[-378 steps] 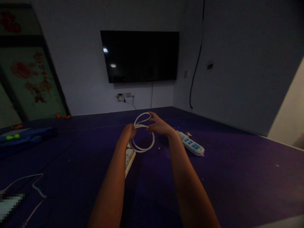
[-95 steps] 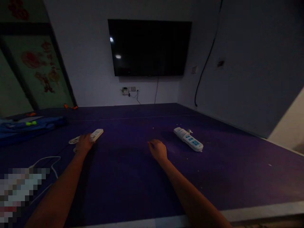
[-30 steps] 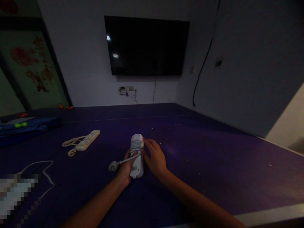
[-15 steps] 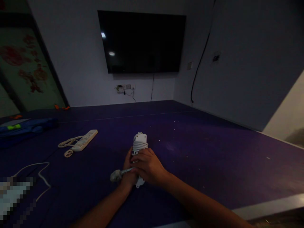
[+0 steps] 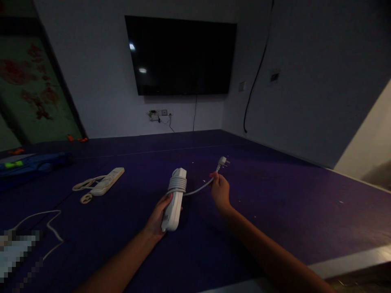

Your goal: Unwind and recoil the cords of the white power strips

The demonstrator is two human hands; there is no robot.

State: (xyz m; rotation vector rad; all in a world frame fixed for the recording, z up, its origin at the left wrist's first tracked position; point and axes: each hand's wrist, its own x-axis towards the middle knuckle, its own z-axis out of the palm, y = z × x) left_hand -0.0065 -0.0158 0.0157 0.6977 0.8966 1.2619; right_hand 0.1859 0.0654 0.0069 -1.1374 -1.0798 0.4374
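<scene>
A white power strip (image 5: 174, 209) is tilted in the grip of my left hand (image 5: 157, 215), whose thumb lies along its side. Several turns of grey-white cord (image 5: 177, 184) wrap around its far end. From these turns a free length runs right to my right hand (image 5: 220, 191), which pinches it just below the plug (image 5: 223, 162). The plug's pins point to the right. Part of my left hand's fingers is hidden behind the strip.
On the purple surface (image 5: 275, 195) at left lies a second power strip (image 5: 107, 182) with its cord loosely coiled. A thin white cable (image 5: 55, 230), blue cloth (image 5: 39, 162) and a pixelated patch are farther left. A television (image 5: 183, 57) hangs on the back wall.
My right hand has moved off the power strip to the right, drawing the plug and a length of cord across. The strip has turned in my left hand and shows a different side.
</scene>
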